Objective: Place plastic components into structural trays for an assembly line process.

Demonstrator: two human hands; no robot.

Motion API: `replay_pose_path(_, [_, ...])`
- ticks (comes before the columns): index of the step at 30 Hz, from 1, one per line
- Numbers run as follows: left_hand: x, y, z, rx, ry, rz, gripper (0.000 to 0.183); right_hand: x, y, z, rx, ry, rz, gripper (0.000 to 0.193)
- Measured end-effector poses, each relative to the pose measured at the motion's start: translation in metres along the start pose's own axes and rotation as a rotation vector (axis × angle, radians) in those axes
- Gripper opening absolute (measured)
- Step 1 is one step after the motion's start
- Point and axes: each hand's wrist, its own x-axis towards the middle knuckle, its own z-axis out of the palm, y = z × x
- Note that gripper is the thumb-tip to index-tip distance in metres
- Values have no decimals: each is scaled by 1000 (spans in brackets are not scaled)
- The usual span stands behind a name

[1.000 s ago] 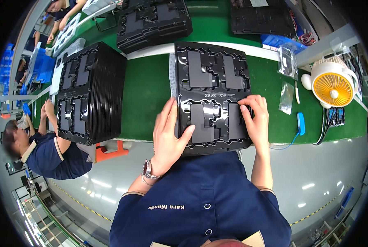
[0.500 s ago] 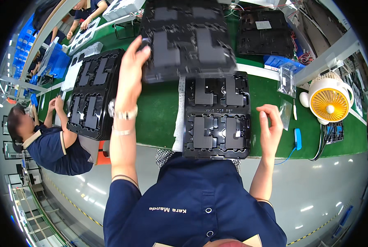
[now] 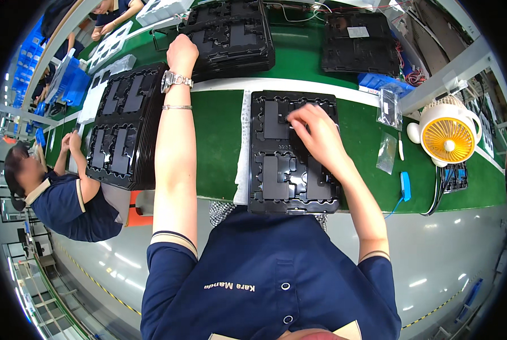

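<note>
In front of me lies a black plastic tray (image 3: 294,148) with moulded compartments holding dark grey L-shaped pieces (image 3: 275,177). My right hand (image 3: 320,135) is over its far right compartment, thumb and fingertips drawn together; anything between them is hidden. My left hand (image 3: 182,55) reaches far forward, its fingers curled at the left edge of the uppermost black tray on a far stack (image 3: 231,41). Part of that grip is out of sight. To the left of my left forearm stands another tall stack of black trays (image 3: 123,127), its top one carrying similar L-shaped pieces.
A white and yellow fan (image 3: 449,140) stands at the right, by a blue tool (image 3: 405,187) and clear plastic bags (image 3: 388,107). A black tray with a white label (image 3: 358,33) rests on a blue bin (image 3: 385,84). A co-worker (image 3: 75,192) sits at the left.
The tray by my left hand has moved away from me and now rests on the far stack. My right hand has come from beside the near tray to above it.
</note>
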Motion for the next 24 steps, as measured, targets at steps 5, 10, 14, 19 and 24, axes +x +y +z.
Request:
replay_pose_path(5, [-15, 11, -2, 41, 36, 21, 17, 35, 40, 44, -298, 56, -171, 16])
replay_pose_path(10, [-6, 6, 0, 1, 50, 36, 17, 46, 31, 62, -427, 33, -115, 23])
replay_pose_path(14, [-2, 14, 0, 9, 14, 8, 18, 48, 36, 60, -155, 34, 19, 25])
replay_pose_path(19, [-9, 22, 0, 25, 4, -1, 18, 51, 33, 43, 336, -77, 327, 23])
replay_pose_path(24, [-17, 25, -2, 7, 1, -6, 19, 33, 12, 12, 361, 63, 248, 26])
